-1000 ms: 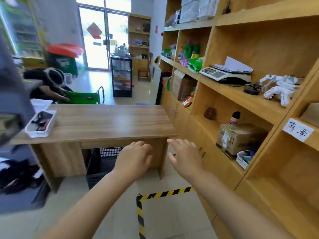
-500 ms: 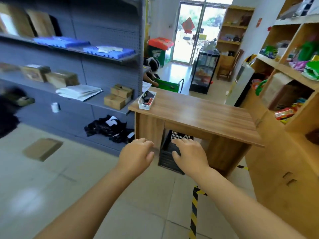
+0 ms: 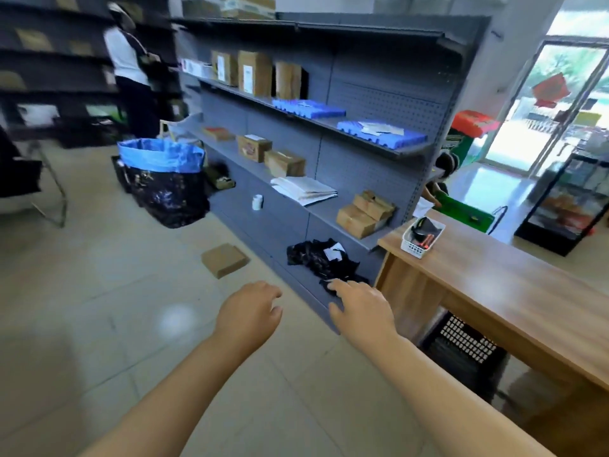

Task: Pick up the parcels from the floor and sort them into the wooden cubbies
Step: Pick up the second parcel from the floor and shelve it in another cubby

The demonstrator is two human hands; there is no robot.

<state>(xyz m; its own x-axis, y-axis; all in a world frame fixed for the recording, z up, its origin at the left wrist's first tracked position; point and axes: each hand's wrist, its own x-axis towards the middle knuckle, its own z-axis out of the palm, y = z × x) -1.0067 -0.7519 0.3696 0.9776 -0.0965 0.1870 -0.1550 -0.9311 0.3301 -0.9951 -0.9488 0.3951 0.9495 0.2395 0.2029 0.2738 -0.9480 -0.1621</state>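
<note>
A flat brown cardboard parcel (image 3: 224,260) lies on the tiled floor beside the grey metal shelving, ahead and a little left of my hands. My left hand (image 3: 248,311) is stretched out in front of me, fingers loosely curled, holding nothing. My right hand (image 3: 361,306) is beside it, fingers apart and empty, level with the bottom shelf. Black plastic mailer bags (image 3: 321,260) lie on that bottom shelf just beyond my right hand. The wooden cubbies are out of view.
Grey shelving (image 3: 329,150) carries boxes and envelopes. A wooden desk (image 3: 494,278) with a white basket (image 3: 420,239) stands at right, a black crate (image 3: 461,351) under it. A blue-lined bin bag (image 3: 164,183) and a person (image 3: 131,70) are at back left.
My view has swung left, from the wooden cubbies past the desk to the grey shelving and floor. Both hands stay out in front, empty.
</note>
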